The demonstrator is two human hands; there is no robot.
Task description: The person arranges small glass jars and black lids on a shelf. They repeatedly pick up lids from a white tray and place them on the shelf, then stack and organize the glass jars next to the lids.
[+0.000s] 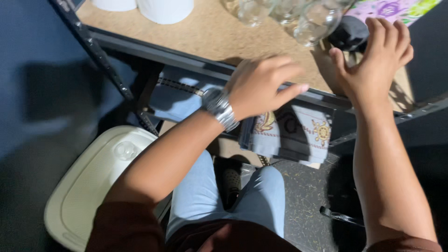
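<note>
Seen from above, a seated person in light jeans leans toward a metal rack with a chipboard shelf. Left hand, with a steel watch on its wrist, hovers at the shelf's front rail, fingers loosely spread and gripping nothing; it seems poised just over a stack of folded cloths that sits on the lower level and juts out past the rail. These cloths are grey and white with gold and dark embroidered emblems and a stitched border. Right hand rests open on the shelf top, fingers fanned, next to a dark rounded object, perhaps steadying or reaching; whether it touches that object cannot be told. Clear glasses lie clustered at the shelf's back, close to the right hand. A floral purple and green sheet lies at the far right corner. Two white round containers stand at the back left. A cream plastic lid lies on the floor by the person's left leg
</note>
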